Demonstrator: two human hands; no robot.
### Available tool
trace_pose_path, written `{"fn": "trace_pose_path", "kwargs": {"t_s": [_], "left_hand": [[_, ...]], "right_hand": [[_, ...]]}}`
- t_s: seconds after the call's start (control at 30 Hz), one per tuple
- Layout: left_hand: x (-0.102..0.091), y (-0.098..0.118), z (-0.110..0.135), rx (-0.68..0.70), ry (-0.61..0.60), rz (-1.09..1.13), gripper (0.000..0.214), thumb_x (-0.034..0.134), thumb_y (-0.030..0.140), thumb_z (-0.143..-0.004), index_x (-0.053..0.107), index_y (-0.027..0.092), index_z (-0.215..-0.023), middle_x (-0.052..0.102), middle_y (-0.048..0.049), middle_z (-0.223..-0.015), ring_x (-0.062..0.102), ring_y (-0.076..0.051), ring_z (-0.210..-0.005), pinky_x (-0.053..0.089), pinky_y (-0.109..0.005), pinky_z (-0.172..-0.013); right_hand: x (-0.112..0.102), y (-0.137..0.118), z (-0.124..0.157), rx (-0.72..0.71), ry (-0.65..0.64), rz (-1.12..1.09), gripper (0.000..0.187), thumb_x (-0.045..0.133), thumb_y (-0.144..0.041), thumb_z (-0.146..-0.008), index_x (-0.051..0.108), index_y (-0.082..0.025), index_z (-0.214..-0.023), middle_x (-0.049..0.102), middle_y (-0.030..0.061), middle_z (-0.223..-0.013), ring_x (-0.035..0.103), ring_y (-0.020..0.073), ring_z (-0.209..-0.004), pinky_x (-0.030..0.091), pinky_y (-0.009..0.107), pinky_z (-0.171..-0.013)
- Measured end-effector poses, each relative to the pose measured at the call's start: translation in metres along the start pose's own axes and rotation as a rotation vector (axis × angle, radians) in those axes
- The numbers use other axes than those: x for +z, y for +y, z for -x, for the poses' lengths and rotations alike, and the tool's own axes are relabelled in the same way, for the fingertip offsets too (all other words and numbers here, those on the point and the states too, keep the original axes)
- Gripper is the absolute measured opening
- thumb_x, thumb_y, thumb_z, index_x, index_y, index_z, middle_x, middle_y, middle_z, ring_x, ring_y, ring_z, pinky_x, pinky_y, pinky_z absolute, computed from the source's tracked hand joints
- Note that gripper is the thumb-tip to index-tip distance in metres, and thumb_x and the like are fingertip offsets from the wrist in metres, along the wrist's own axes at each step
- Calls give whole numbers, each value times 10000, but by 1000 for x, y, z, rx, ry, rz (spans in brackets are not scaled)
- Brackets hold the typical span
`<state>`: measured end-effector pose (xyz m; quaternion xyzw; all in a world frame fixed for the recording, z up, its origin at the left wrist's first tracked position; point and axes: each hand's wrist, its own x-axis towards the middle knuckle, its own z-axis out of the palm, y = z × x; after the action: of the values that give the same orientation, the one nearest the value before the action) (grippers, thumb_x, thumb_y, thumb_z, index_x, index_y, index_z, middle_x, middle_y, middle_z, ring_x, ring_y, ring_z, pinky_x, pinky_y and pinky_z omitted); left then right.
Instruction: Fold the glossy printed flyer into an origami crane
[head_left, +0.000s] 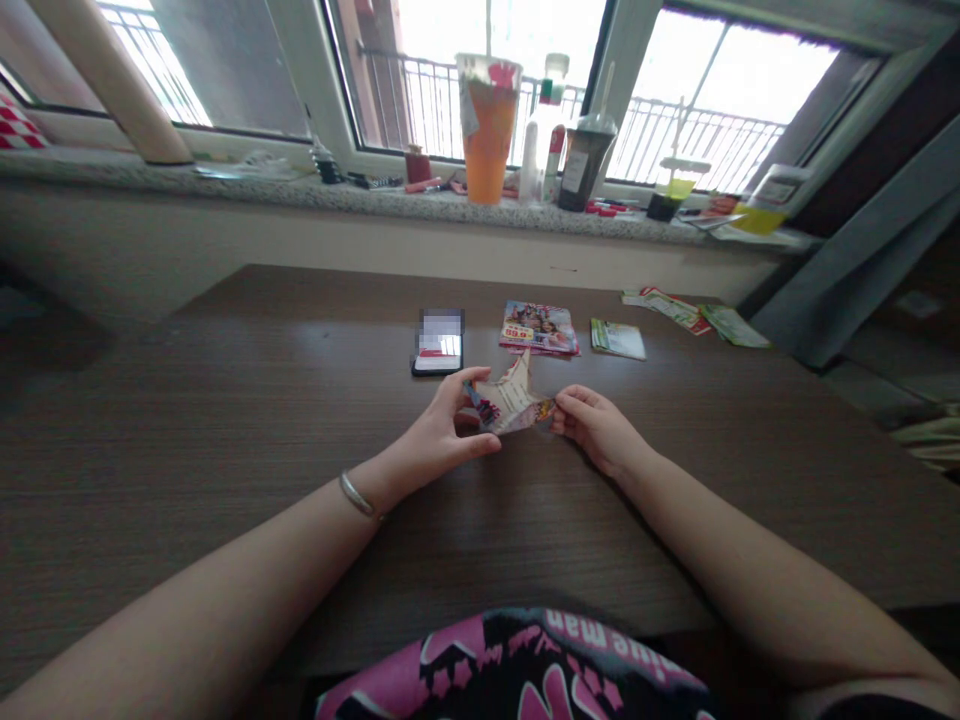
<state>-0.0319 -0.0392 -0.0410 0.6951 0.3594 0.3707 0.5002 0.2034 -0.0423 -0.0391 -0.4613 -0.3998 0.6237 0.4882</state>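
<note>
A piece of printed paper (512,398), folded into a shape with pointed corners, is held between my two hands above the desk. My left hand (450,425) has its fingers and thumb around the paper's left side. On the other side, my right hand (592,425) pinches the right corner between thumb and fingertips. One point of the paper sticks up and away from me. Just beyond it lies a stack of colourful printed leaflets (538,328). A phone (439,342) with a lit screen lies flat past my left hand.
A small stack of green and white paper (617,339) lies right of the leaflets. More paper strips (675,310) are spread at the desk's (225,430) far right. On the windowsill stand a tall orange drink cup (489,130), a dark cup (585,165) and bottles.
</note>
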Motion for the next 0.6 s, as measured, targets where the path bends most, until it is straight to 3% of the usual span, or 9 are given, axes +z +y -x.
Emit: {"fn": "trace_pose_path", "kwargs": {"t_s": [0.17,0.33,0.6], "left_hand": [[3,-1,1,41,-10,-69,854,791,339,-687,279,257,-1366,416,-127,-1387,570,-242,-1123,471,-416,-990],[7,2,2,110,43,-207,663,720,273,-758,349,240,-1308,456,-109,-1335,574,-223,-1109,510,-380,-939],[7,5,2,140,56,-211,572,677,259,-791,389,234,-1284,452,-112,-1331,577,-208,-1092,515,-367,-933]], "right_hand": [[2,1,2,3,-23,-18,424,836,-451,-536,518,-199,-658,554,-56,-535,500,91,-514,431,241,-558],[6,1,4,-6,-41,70,405,796,-466,-588,509,-199,-694,553,-55,-546,510,93,-518,426,241,-568],[8,2,5,-46,-40,139,411,760,-414,-614,566,-207,-910,551,-60,-633,528,98,-548,455,262,-593]]}}
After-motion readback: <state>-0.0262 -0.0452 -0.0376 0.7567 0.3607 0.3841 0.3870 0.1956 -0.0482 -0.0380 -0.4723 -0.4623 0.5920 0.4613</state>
